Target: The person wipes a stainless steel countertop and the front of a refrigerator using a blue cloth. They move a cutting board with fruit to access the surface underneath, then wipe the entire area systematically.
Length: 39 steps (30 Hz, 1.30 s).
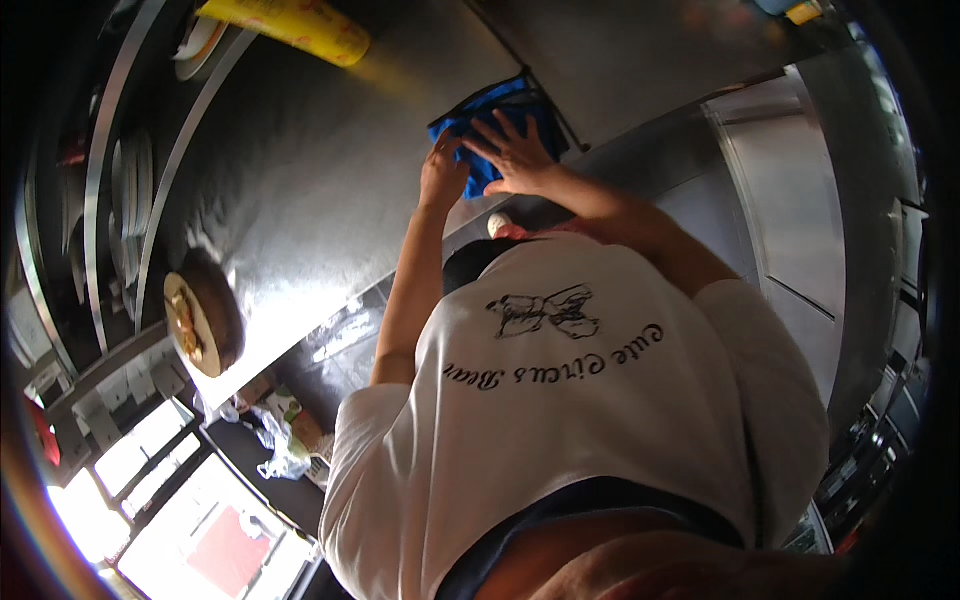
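Observation:
A blue cloth point(474, 174) with dark edging lies on the stainless steel counter point(330, 142), close to its front edge. My right hand point(517, 154) rests flat on the cloth with its fingers spread. At the cloth's left edge is my left hand point(444, 174), fingers bent and touching it. Whether those fingers pinch the fabric is hard to see. Part of the cloth is hidden beneath both hands. A dark seam or bar point(555, 112) runs across the steel just right of the cloth.
A yellow cylinder point(300, 30) lies at the counter's far side. A thick round wooden chopping block point(214, 319) stands at the left end, with something brownish on top. Steel shelves at left hold stacked plates point(135, 184). Plastic bags point(281, 446) sit low at left. Steel panels point(787, 187) stand at right.

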Each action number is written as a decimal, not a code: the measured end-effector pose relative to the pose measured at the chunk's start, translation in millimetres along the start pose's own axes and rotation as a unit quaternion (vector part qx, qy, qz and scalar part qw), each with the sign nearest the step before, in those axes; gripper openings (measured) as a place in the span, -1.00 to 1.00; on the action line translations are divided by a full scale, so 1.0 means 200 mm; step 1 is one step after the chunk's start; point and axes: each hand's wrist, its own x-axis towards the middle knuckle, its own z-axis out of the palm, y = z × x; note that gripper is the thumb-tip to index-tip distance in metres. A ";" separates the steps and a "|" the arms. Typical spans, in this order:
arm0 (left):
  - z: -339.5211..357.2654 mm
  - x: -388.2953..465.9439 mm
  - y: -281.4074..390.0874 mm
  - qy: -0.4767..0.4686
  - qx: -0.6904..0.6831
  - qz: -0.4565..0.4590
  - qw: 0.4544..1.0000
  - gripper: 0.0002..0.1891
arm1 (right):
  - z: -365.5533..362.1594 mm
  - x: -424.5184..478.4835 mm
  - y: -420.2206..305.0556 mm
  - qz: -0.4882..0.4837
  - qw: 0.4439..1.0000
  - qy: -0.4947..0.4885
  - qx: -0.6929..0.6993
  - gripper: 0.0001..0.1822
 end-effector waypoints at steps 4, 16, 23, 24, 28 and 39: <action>0.04 0.01 -0.06 0.022 0.025 -0.017 0.999 -0.47 | 0.05 0.02 0.23 0.039 0.993 0.109 -0.004 -0.30; 0.41 0.47 0.17 0.048 0.131 0.056 0.989 -0.42 | 0.11 -0.18 0.70 0.115 0.971 0.204 0.041 -0.66; 0.59 0.69 0.31 0.017 0.230 0.051 0.972 -0.38 | -0.01 -0.42 1.47 0.504 0.846 0.170 0.046 -0.56; 0.63 0.69 0.28 0.039 0.222 0.069 0.972 -0.36 | 0.05 -0.45 1.55 0.520 0.810 0.271 0.025 -0.58; 0.60 0.68 0.37 0.019 0.266 0.052 0.962 -0.32 | 0.03 -0.21 1.47 0.461 0.836 0.294 0.045 -0.63; 0.58 0.70 0.38 0.048 0.256 0.057 0.964 -0.35 | -0.13 0.33 1.87 0.212 0.923 0.319 0.042 -0.44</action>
